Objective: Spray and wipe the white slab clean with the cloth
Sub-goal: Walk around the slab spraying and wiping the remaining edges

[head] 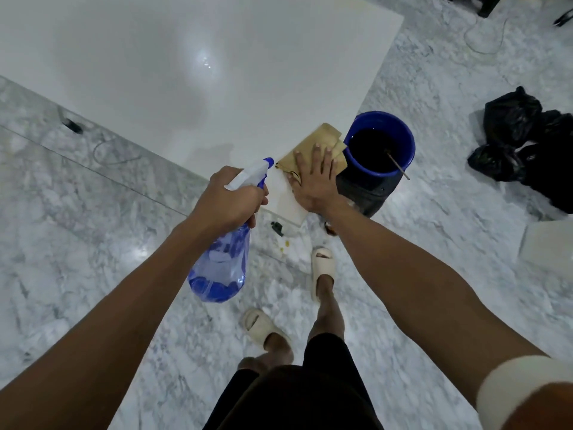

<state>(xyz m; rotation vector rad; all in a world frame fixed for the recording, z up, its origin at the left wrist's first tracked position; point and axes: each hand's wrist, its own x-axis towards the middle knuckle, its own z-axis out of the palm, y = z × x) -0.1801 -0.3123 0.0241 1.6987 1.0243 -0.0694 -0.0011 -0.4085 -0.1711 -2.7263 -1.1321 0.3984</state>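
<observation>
The glossy white slab [192, 72] fills the upper left of the head view, its near corner pointing toward me. A tan cloth [313, 141] lies on that corner. My right hand [316, 178] presses flat on the cloth, fingers spread. My left hand [229, 197] grips the neck of a clear blue spray bottle [221, 265] with a white and blue trigger head, held above the floor just left of the slab's corner, nozzle aimed toward the cloth.
A blue-rimmed dark bucket [379, 150] with a stick in it stands against the slab's right edge, next to my right hand. Black plastic bags [524, 141] lie on the marble floor at right. My sandalled feet [322, 268] stand below the corner.
</observation>
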